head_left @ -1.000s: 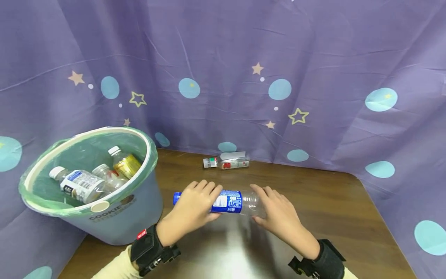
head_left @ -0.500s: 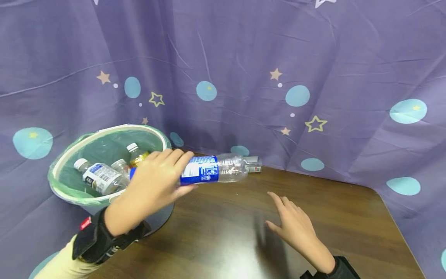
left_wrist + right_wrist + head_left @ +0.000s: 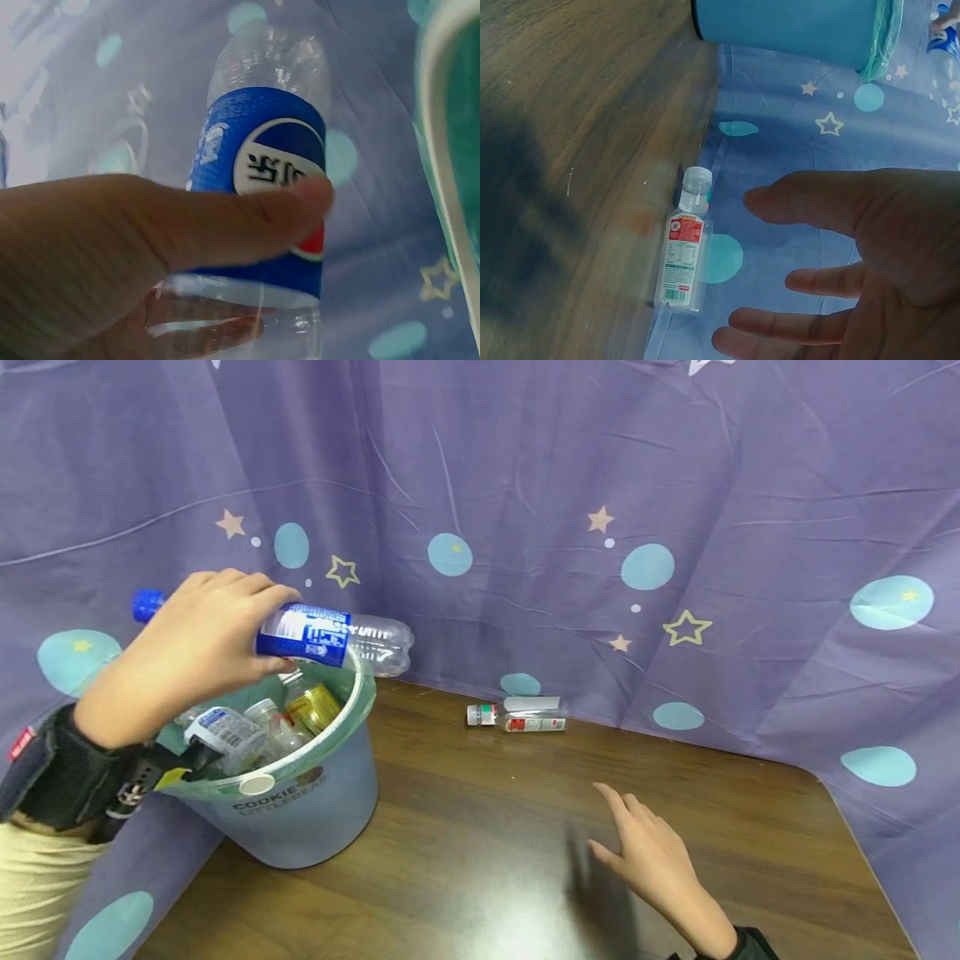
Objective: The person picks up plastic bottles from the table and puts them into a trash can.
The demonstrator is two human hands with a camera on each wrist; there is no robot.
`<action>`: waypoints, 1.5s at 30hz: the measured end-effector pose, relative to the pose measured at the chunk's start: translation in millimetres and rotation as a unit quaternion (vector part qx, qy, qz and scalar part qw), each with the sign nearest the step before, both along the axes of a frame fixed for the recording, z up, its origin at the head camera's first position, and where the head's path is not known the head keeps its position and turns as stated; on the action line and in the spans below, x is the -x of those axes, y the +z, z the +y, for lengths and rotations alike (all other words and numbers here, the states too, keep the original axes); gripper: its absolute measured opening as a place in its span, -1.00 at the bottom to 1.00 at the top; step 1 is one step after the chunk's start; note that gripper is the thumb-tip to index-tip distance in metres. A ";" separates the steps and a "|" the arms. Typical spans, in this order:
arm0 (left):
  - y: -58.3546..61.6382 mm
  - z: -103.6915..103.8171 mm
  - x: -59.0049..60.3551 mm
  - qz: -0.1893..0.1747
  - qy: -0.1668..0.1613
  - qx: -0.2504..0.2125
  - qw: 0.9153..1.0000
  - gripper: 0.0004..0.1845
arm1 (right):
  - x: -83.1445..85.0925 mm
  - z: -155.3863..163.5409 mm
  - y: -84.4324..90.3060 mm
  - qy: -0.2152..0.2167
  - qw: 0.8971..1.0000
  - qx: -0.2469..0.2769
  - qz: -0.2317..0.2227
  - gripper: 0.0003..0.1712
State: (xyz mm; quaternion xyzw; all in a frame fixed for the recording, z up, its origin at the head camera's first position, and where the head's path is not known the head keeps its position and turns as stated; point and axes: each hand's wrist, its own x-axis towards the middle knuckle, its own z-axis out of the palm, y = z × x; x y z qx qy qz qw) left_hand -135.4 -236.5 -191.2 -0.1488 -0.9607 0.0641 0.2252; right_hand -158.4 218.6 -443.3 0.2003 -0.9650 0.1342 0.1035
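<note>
The curtain hangs behind the bin; the table carries the bin at its left end; inside the bin lie several bottles. The left hand is over the bin's rim, fingers and thumb wrapped round the blue-label bottle, held level above the bin; empty, it looks light, thin-walled and easily crushed, its clear part slick, so the label band seems the surest grip. The right hand hovers right of the bin, fingers loosely spread, holding nothing; a small bottle lies behind it against the curtain.
</note>
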 end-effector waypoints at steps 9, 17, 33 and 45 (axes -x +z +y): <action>-5.3 -48.8 27.1 -0.063 0.046 0.018 0.997 -0.18 | 2.0 -0.2 -3.7 -0.002 1.000 -0.002 -0.025 -0.09; -26.5 -68.3 41.8 -0.116 0.065 0.053 0.990 -0.24 | 1.4 -1.3 -6.0 0.001 0.999 0.000 -0.043 -0.11; -60.4 -59.1 53.6 -0.151 0.022 0.096 0.984 -0.41 | 3.0 -7.8 -11.3 0.001 0.998 -0.005 -0.055 -0.12; -64.4 -56.5 51.3 -0.186 0.035 0.073 0.979 -0.40 | 4.4 -9.7 -14.0 0.003 0.998 -0.015 -0.057 -0.13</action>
